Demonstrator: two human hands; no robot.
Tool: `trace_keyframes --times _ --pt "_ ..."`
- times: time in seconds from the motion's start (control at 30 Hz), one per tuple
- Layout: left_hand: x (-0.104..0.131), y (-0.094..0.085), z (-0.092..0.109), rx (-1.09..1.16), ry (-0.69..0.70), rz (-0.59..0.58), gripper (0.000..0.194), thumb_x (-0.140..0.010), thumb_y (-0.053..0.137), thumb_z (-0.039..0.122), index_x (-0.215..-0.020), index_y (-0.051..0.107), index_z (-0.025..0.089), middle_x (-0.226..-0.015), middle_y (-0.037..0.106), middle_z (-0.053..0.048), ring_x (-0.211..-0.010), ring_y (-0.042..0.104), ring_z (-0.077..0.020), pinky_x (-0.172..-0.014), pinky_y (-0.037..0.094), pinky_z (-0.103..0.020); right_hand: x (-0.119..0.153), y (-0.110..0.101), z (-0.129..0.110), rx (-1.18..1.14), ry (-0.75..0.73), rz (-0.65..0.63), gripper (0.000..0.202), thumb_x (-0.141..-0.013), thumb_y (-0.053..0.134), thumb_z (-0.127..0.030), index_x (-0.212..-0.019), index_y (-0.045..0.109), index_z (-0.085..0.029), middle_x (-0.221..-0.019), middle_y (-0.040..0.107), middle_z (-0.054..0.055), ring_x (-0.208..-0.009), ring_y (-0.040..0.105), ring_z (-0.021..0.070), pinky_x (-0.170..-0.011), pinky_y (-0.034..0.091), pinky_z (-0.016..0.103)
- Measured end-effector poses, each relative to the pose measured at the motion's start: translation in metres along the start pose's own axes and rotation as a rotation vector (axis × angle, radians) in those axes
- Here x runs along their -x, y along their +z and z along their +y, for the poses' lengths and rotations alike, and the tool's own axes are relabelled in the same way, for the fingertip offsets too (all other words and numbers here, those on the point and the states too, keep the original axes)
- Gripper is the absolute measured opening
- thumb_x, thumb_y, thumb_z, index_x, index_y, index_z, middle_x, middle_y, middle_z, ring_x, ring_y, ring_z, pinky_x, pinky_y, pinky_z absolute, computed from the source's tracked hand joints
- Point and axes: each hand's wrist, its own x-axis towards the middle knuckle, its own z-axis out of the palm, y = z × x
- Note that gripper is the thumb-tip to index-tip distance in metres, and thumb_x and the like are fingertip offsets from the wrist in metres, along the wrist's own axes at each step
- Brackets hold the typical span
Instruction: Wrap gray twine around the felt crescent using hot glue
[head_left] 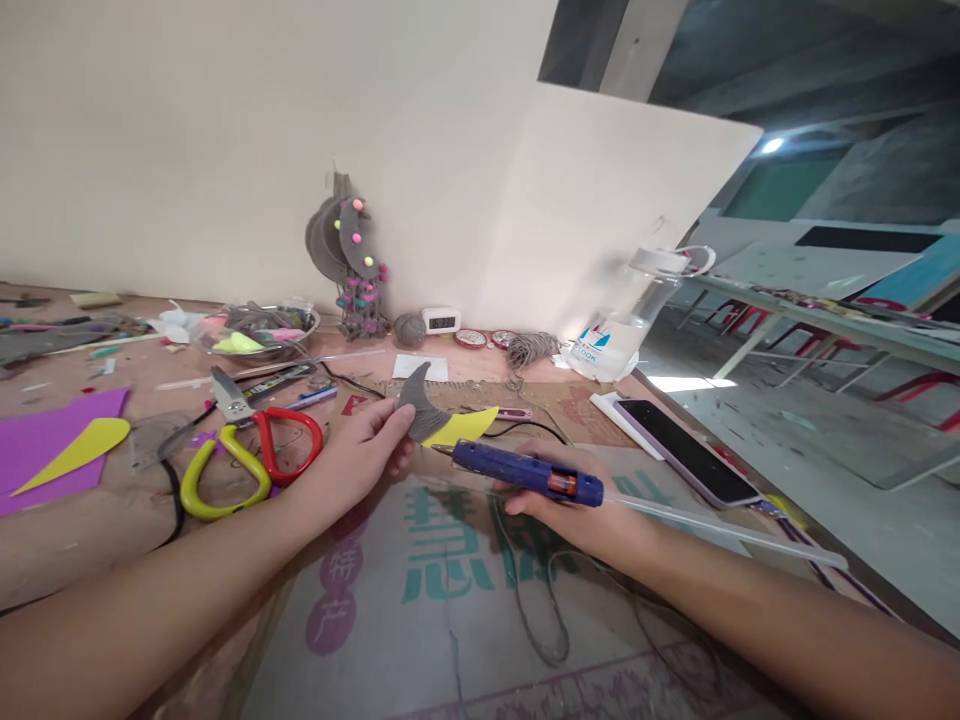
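Head view: two hands, one glue gun, two scissors.

1. The glue gun has a glossy blue plastic body with an orange band.
2. The curved piece looks like matt grey felt, on a smooth yellow sheet.
3. The scissors pair metal blades with shiny plastic handles.
4. The phone shows glossy glass.
5. The cardboard is matt and printed.
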Motion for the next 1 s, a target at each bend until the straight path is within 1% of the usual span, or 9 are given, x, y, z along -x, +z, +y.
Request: trace_keyframes --times 0.1,0.2,0.4,0.6,0.87,1.0 --pt "0.0001 -0.0005 0.0006 -0.033 0.028 -0.04 0.03 -0.081 0.048 0.043 -0.064 0.047 0.018 -0.054 0.049 0.005 -0.047 0.046 -0.0081 -0.047 0.036 -0.02 -0.0011 0.0022 0.0005 0.061 0.018 0.004 0.027 -0.071 0.064 -0.044 -0.073 0.056 -0.019 -0.07 0.058 0.001 -0.067 0.054 0.0156 -0.06 0.042 0.026" --pt "-0.0003 -0.0011 0.0003 -0.054 0.046 -0.058 0.031 -0.082 0.047 0.043 -0.064 0.045 0.018 -0.054 0.048 0.005 -0.047 0.045 -0.0074 -0.047 0.035 -0.019 -0.0015 0.0019 0.0032 0.101 0.029 0.02 0.028 -0.072 0.063 -0.045 -0.072 0.055 -0.019 -0.069 0.056 0.0 -0.066 0.053 0.015 -0.058 0.04 0.025" --pt "0.0009 -0.0016 0.0006 -0.092 0.053 -0.032 0.03 -0.082 0.047 0.043 -0.065 0.046 0.018 -0.053 0.048 0.005 -0.046 0.045 -0.0081 -0.046 0.034 -0.02 -0.0033 0.0017 0.0046 0.079 0.051 0.03 0.027 -0.073 0.063 -0.043 -0.083 0.057 -0.02 -0.076 0.06 0.002 -0.073 0.056 0.0172 -0.062 0.042 0.027" --pt "0.0012 -0.0023 -0.0001 -0.166 0.058 -0.014 0.03 -0.081 0.046 0.043 -0.064 0.046 0.019 -0.053 0.049 0.004 -0.045 0.044 -0.0094 -0.045 0.033 -0.021 -0.0051 0.0048 0.0027 0.104 0.043 0.034 0.028 -0.072 0.064 -0.044 -0.084 0.057 -0.019 -0.079 0.06 0.002 -0.073 0.055 0.0165 -0.061 0.04 0.026" --pt "0.0008 -0.0014 -0.0012 -0.147 0.023 -0.036 0.03 -0.082 0.044 0.045 -0.067 0.045 0.019 -0.053 0.047 0.005 -0.045 0.043 -0.0093 -0.045 0.033 -0.021 -0.0056 0.0059 0.0048 0.172 0.039 0.012 0.03 -0.073 0.062 -0.047 -0.074 0.053 -0.018 -0.071 0.054 -0.001 -0.067 0.051 0.0133 -0.057 0.037 0.023" --pt "0.0002 -0.0009 -0.001 -0.138 0.006 -0.042 0.03 -0.082 0.044 0.044 -0.066 0.043 0.019 -0.052 0.046 0.006 -0.045 0.042 -0.0086 -0.045 0.033 -0.021 -0.0054 0.0056 0.0048 0.187 0.036 0.016 0.031 -0.073 0.061 -0.047 -0.072 0.052 -0.018 -0.07 0.053 -0.001 -0.067 0.05 0.0124 -0.056 0.035 0.022"
